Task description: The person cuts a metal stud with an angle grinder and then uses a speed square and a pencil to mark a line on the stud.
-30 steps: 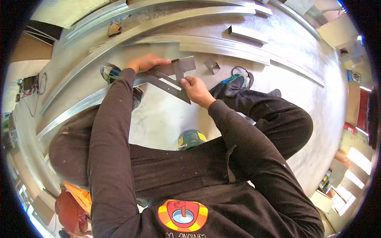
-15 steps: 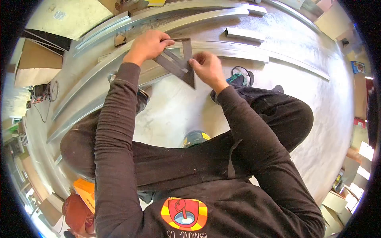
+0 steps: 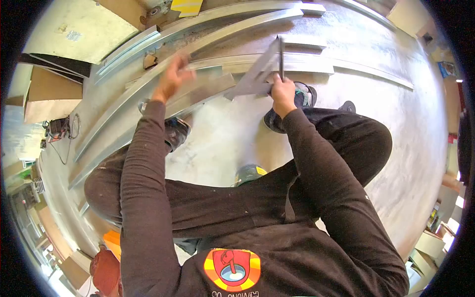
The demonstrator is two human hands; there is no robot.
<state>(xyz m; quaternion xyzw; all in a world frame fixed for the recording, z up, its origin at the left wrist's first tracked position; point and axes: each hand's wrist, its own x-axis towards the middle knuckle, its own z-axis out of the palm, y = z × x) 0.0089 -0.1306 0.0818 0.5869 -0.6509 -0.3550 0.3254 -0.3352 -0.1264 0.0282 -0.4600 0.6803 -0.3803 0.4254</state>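
My right hand (image 3: 283,94) is closed on a grey triangular metal square (image 3: 257,72), which it holds up over the metal profiles, in front of my foot on the right. My left hand (image 3: 173,79) is off the square, blurred, with its fingers apart and nothing in them. Beneath my left hand run long metal profiles (image 3: 193,96) on the floor. More profiles (image 3: 307,64) lie behind the square.
Cardboard pieces (image 3: 54,94) and a coiled cable (image 3: 74,126) lie at the left. Between my legs stands a dark round container (image 3: 250,174). An orange box (image 3: 113,242) is at the lower left. A short metal profile (image 3: 309,41) lies farther back.
My left hand has let go of the square and moved left and down. In my right hand the square has swung over, with its edge now upright, and shifted right.
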